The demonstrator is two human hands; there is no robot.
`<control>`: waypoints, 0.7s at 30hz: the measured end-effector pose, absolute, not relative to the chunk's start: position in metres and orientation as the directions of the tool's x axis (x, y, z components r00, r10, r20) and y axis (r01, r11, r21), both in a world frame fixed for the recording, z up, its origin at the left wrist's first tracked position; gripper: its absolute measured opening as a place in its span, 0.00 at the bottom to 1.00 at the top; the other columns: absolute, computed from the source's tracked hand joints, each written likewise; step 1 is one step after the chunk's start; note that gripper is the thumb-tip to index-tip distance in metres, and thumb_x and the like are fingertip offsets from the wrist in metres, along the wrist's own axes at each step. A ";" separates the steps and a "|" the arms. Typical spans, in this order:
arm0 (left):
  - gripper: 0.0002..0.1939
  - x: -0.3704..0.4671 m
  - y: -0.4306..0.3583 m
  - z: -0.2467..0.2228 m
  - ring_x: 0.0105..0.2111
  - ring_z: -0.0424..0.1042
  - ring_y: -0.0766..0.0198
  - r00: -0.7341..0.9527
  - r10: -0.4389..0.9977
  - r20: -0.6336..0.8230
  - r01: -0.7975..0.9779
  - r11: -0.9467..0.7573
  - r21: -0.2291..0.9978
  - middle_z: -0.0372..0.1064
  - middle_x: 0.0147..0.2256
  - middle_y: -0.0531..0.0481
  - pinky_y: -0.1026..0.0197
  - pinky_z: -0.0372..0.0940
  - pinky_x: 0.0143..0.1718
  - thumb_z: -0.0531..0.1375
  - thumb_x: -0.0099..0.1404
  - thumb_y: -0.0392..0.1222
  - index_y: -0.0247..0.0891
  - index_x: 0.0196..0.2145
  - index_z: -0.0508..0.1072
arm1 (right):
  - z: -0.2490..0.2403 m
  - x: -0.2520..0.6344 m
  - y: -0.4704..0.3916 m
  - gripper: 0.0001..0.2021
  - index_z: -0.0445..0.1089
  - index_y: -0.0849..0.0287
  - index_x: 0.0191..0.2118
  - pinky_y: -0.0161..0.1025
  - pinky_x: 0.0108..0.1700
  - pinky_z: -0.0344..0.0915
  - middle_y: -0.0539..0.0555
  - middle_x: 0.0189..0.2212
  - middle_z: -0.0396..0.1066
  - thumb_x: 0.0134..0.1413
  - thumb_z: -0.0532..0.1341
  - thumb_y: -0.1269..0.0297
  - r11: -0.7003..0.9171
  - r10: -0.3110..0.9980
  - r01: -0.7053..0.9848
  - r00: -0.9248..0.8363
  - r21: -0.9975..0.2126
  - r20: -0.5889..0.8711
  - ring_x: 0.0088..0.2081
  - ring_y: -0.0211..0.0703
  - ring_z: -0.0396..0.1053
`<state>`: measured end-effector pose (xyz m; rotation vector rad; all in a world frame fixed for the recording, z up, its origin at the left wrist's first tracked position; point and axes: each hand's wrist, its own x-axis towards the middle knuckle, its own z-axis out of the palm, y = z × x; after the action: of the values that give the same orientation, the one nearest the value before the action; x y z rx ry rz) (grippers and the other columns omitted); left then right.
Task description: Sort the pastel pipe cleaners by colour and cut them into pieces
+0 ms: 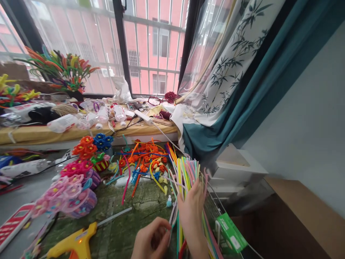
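A large bundle of pastel pipe cleaners [185, 169], in yellow, pink, mint and lavender, lies along the right side of the green work surface. My right hand [192, 207] rests over it, fingers closed around some of the stems; its fingertips are partly hidden. Just left of the bundle, my left hand [153, 238] has its fingers curled, thumb and forefinger pinched at a pale lavender pipe cleaner [174, 214]. A yellow glue gun [77, 242] with a glue stick in its back lies to the left, its small light glowing orange.
Fuzzy flower pots [70, 194] stand at the left, with orange pipe-cleaner pieces [151, 154] scattered behind. A small blue-and-white figure [169, 201] sits near the bundle. At the right edge are a green box [231, 233] and white drawers [239, 169]. Bottles [63, 123] crowd the windowsill.
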<state>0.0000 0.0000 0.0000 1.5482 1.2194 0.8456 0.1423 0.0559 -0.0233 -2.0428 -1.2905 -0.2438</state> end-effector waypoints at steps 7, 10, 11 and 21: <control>0.11 0.031 0.050 0.006 0.27 0.69 0.66 0.337 0.924 -0.182 0.701 -0.118 0.703 0.73 0.28 0.56 0.67 0.56 0.30 0.54 0.62 0.33 0.43 0.40 0.72 | -0.033 0.157 0.065 0.34 0.46 0.80 0.64 0.57 0.46 0.66 0.83 0.57 0.59 0.55 0.54 0.67 -0.345 0.746 0.841 0.516 -0.417 0.422 0.58 0.74 0.61; 0.13 0.042 0.066 0.003 0.32 0.73 0.63 0.316 0.921 -0.228 0.751 -0.095 0.654 0.76 0.31 0.55 0.66 0.56 0.31 0.53 0.65 0.34 0.44 0.44 0.72 | -0.043 0.164 0.066 0.35 0.44 0.77 0.66 0.54 0.40 0.69 0.82 0.56 0.62 0.57 0.53 0.65 -0.332 0.761 0.840 0.507 -0.428 0.405 0.52 0.72 0.68; 0.13 0.046 0.070 0.001 0.33 0.74 0.62 0.307 0.919 -0.246 0.761 -0.081 0.644 0.76 0.32 0.55 0.66 0.56 0.31 0.53 0.65 0.34 0.45 0.45 0.72 | -0.045 0.166 0.065 0.34 0.43 0.76 0.66 0.53 0.36 0.70 0.82 0.55 0.63 0.58 0.53 0.63 -0.332 0.774 0.838 0.504 -0.433 0.383 0.48 0.72 0.71; 0.10 0.061 0.091 -0.005 0.31 0.74 0.62 0.270 0.936 -0.225 0.765 -0.067 0.641 0.76 0.29 0.53 0.65 0.56 0.31 0.52 0.68 0.36 0.43 0.40 0.72 | -0.045 0.173 0.062 0.35 0.45 0.74 0.66 0.54 0.29 0.69 0.81 0.56 0.62 0.62 0.47 0.51 -0.472 0.804 0.706 0.591 -0.528 0.071 0.40 0.70 0.75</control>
<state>0.0614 0.0906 -0.0048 1.8702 1.5364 0.3255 0.1730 0.0621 -0.0453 -2.3089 -1.1981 0.2537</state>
